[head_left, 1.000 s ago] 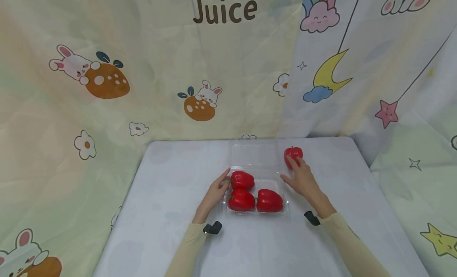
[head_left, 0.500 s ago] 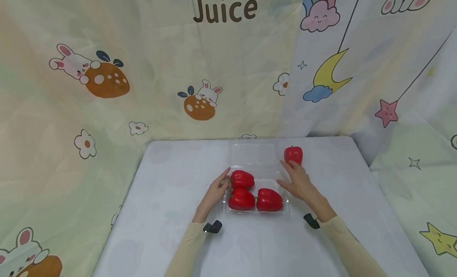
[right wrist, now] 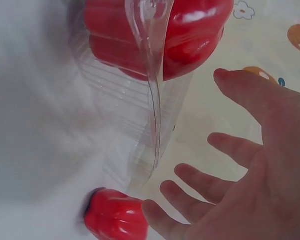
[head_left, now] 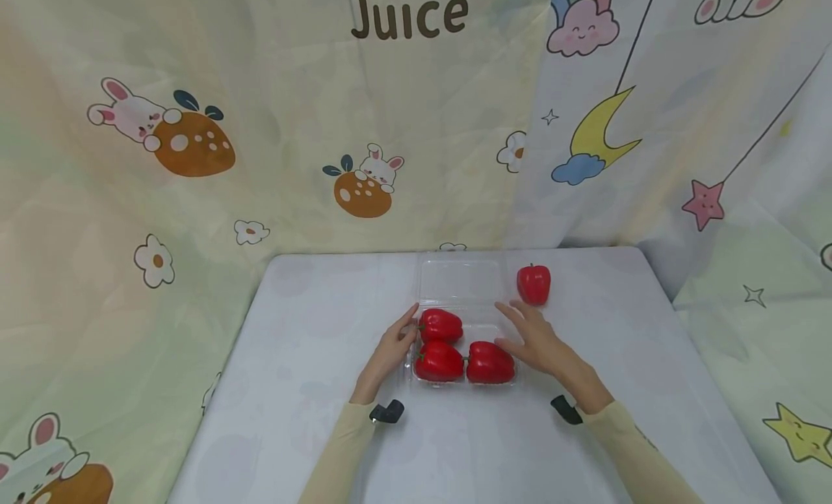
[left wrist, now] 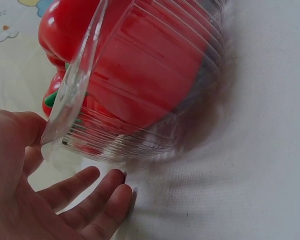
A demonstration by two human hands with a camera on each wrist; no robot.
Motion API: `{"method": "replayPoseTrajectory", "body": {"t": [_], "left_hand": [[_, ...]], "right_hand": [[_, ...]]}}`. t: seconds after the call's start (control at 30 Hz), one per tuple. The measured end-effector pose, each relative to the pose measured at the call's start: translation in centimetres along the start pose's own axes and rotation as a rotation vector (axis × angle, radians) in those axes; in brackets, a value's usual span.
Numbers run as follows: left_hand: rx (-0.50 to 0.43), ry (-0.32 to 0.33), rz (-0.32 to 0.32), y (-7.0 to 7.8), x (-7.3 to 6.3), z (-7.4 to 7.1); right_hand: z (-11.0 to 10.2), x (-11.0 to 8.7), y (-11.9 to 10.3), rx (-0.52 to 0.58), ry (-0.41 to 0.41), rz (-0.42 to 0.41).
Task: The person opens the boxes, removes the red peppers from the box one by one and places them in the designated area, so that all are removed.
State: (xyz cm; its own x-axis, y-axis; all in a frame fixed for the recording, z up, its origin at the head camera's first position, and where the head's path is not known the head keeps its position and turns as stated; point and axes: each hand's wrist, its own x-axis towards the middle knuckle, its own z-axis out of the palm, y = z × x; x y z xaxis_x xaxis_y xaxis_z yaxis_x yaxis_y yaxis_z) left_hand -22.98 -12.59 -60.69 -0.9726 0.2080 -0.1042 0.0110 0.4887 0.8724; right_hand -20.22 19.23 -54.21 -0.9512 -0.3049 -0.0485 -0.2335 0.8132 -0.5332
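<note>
Three red bell peppers lie in a clear plastic clamshell box (head_left: 518,374): a back-left pepper (head_left: 442,325), a front-left pepper (head_left: 439,362) and a front-right pepper (head_left: 490,362). My left hand (head_left: 392,349) is at the box's left side, its fingers relaxed; the left wrist view shows it right at the rim (left wrist: 75,92). My right hand (head_left: 534,339) holds nothing. Its fingers are spread over the box's back-right corner, the thumb close to the front-right pepper. A fourth red pepper (head_left: 534,284) stands on the table behind the right hand, outside the box.
The box's hinged lid (head_left: 462,281) lies folded back towards the rear of the white table (head_left: 312,359). A printed cloth (head_left: 279,128) hangs behind the table. A small black camera is on the left wrist (head_left: 387,412) and another on the right.
My right hand has drawn away from the pepper outside the box and moved left and nearer, over the box's right side. That pepper stays in place. The left hand has stayed put.
</note>
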Motion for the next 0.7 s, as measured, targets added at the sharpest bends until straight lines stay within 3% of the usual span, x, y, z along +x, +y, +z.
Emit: {"method": "replayPoseTrajectory", "body": {"t": [0.47,0.7], "left_hand": [[0.007,0.004,-0.008,-0.1,0.2,0.0],[0.007,0.005,-0.007,-0.2,0.1,0.0]], "right_hand": [[0.4,-0.7,-1.3,0.020,-0.110,-0.011],[0.4,-1.0,-1.8,0.021,-0.161,-0.054]]}}
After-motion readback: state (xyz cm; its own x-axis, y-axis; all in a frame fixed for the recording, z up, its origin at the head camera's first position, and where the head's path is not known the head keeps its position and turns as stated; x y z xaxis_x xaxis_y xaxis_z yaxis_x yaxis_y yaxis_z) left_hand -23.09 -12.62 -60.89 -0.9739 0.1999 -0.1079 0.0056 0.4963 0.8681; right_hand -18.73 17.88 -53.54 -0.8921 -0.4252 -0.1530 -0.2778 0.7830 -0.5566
